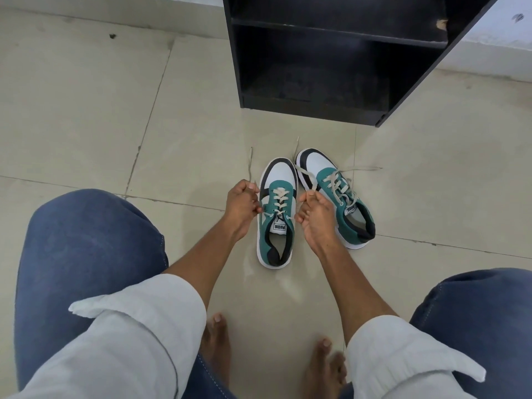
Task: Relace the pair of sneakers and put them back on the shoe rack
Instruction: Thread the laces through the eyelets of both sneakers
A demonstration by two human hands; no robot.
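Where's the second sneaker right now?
Head view: the second sneaker sits on the floor, right of the sneaker being laced, before the shoe rack.

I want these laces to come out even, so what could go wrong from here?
1. Left hand and right hand pull one lace end each on the near sneaker; uneven pulls could leave unequal ends.
2. The other sneaker has loose lace ends trailing on the floor; they may snag when it is lifted to the shoe rack.
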